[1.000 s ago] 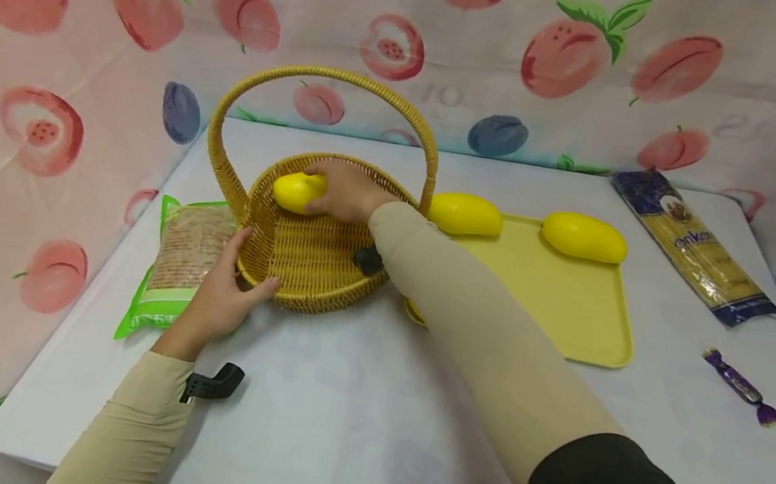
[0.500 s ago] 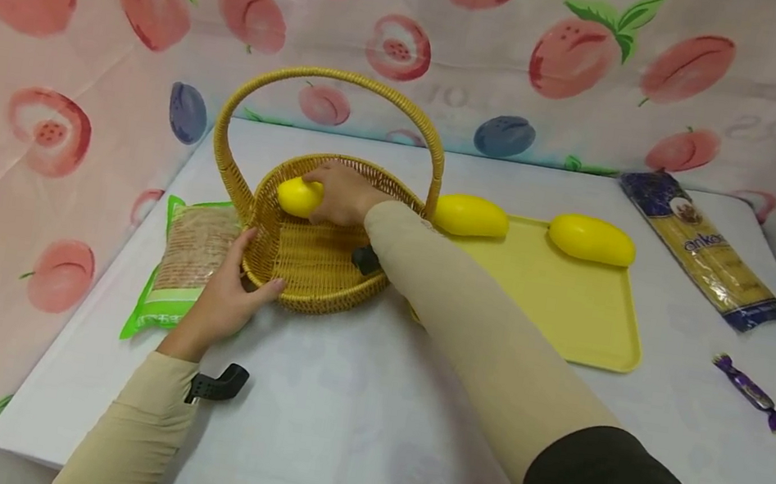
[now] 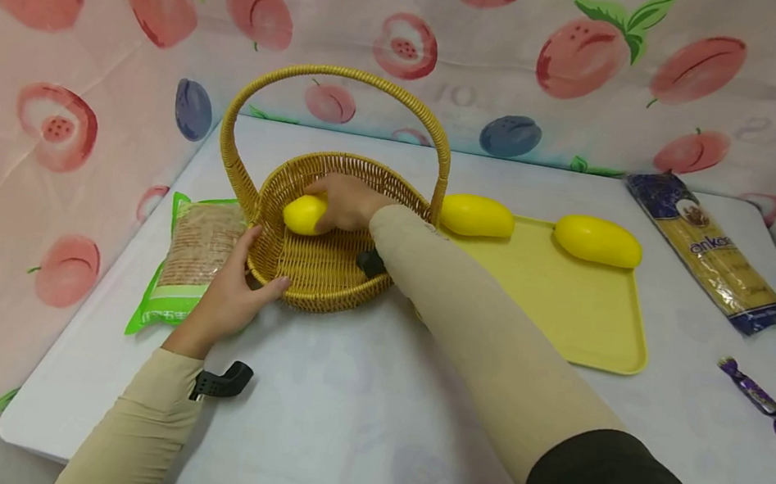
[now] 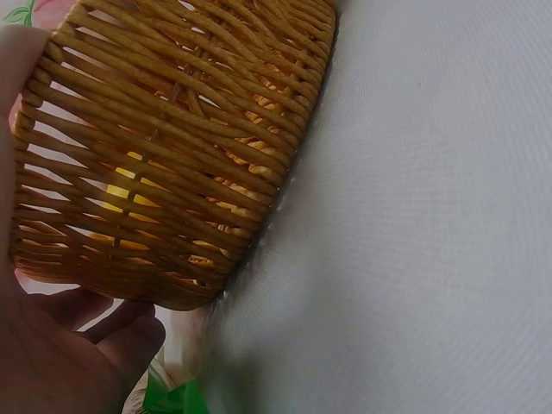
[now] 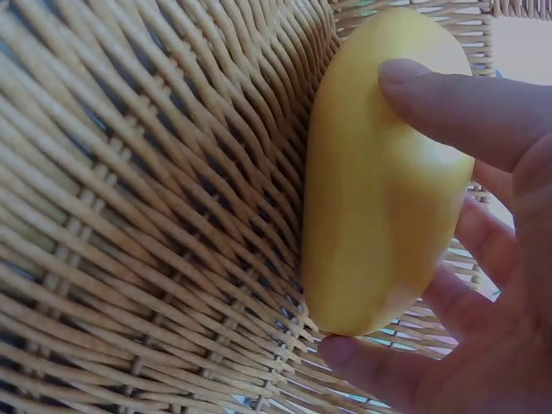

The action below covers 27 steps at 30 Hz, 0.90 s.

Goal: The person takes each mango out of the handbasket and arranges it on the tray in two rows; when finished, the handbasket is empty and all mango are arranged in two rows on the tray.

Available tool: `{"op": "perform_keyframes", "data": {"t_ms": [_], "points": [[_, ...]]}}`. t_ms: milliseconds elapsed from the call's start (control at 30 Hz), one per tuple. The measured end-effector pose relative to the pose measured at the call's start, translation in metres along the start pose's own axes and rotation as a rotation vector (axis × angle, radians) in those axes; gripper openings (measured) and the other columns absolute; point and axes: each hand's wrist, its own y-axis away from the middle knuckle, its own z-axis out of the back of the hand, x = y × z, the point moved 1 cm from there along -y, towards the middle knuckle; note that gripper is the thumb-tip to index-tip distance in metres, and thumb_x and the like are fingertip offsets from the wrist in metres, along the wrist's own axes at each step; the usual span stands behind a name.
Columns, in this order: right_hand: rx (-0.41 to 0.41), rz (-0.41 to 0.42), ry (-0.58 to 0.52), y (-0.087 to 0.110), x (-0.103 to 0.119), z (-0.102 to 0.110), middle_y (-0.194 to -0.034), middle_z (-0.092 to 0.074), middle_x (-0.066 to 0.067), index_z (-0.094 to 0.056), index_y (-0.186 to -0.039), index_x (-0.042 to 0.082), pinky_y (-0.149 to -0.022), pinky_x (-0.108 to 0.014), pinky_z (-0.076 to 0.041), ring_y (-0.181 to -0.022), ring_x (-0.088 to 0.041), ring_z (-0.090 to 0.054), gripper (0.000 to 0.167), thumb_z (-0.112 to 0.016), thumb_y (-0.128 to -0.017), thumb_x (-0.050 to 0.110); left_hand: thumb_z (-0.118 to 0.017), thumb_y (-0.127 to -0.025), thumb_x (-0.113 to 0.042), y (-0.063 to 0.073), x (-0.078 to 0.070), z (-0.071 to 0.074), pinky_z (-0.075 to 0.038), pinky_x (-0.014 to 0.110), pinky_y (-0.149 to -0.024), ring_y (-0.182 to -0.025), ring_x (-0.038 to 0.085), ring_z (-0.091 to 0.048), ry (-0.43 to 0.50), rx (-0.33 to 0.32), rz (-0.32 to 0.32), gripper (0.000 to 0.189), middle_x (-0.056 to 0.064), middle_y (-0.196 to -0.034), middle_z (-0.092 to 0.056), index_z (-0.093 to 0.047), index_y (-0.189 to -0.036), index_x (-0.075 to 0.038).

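Note:
A yellow mango lies low inside the woven basket, and my right hand grips it. In the right wrist view my thumb presses on top of the mango, and my fingertips curl around its side and end, close to the wicker base. My left hand holds the basket's left side, thumb at the front rim and fingers around the outside. Through the gaps of the basket wall in the left wrist view, some yellow shows. Part of the mango is hidden by my right hand.
Two more mangoes, one near the basket and the other farther right, lie at the yellow tray's back edge. A green-edged food bag sits left of the basket. A pasta packet and purple-wrapped candy lie right.
My right hand has shifted the mango slightly toward the front of the basket. My left hand keeps its hold on the basket. The head view has drifted a little, so everything appears farther right.

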Motion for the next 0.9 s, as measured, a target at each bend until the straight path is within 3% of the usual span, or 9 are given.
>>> {"op": "perform_keyframes", "data": {"t_ms": [400, 900], "points": [[0.113, -0.037, 0.074, 0.010, 0.007, 0.003, -0.155, -0.042, -0.003, -0.045, -0.153, 0.023, -0.108, -0.035, -0.035, -0.136, -0.019, -0.039, 0.068, -0.074, -0.092, 0.031, -0.066, -0.097, -0.027, 0.001, -0.001, 0.000, -0.028, 0.053, -0.113, -0.141, 0.039, -0.032, -0.009, 0.003, 0.008, 0.093, 0.025, -0.160, -0.018, -0.001, -0.161, -0.010], [0.066, 0.071, 0.116, 0.048, 0.016, 0.033, -0.158, -0.037, 0.002, -0.046, -0.152, 0.023, -0.115, -0.035, -0.027, -0.144, -0.019, -0.032, 0.067, -0.073, -0.093, 0.039, -0.066, -0.096, -0.034, 0.003, -0.006, 0.002, -0.023, 0.057, -0.114, -0.143, 0.042, -0.028, -0.050, 0.012, 0.044, 0.097, 0.027, -0.160, -0.020, 0.002, -0.162, -0.013]]}}
